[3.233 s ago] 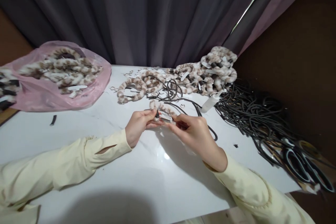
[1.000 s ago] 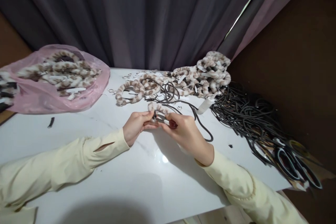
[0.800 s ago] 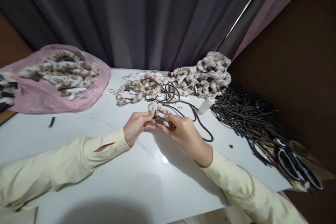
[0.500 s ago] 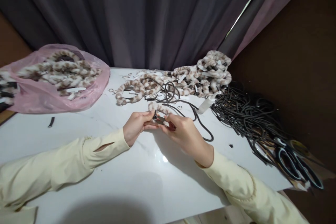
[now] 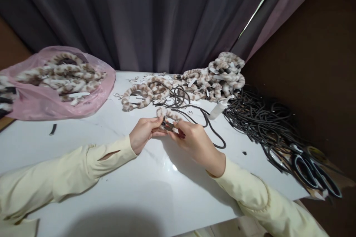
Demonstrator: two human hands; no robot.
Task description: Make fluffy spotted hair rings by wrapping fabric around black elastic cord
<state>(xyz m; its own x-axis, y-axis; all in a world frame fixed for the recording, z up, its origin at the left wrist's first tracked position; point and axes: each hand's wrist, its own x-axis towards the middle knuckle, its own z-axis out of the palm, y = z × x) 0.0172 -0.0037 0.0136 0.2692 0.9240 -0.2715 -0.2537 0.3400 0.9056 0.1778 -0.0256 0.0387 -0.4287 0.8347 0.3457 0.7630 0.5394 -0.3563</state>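
Over the middle of the table, my left hand (image 5: 143,133) pinches a fluffy white-and-brown ring (image 5: 166,112) at a black part between thumb and fingers. My right hand (image 5: 198,142) is closed around a small metal tool (image 5: 170,126) with flat grey blades, its kind hard to make out. The tool's tip meets the black part at the left fingertips. Fingers hide much of the ring and the tool's handle. Just behind the hands runs a loose black cord (image 5: 207,120).
More fluffy rings (image 5: 137,98) lie behind, heaped towards the right. A white bottle (image 5: 219,109) stands beside tangled black cords (image 5: 258,118). Scissors (image 5: 314,174) rest at the right edge. A pink plastic bag (image 5: 102,96) of fluffy pieces sits left, near a black scrap (image 5: 53,129). Small metal rings (image 5: 190,113) are scattered about.
Both hands keep nearly the same place and grip. The whole view has shifted very slightly.
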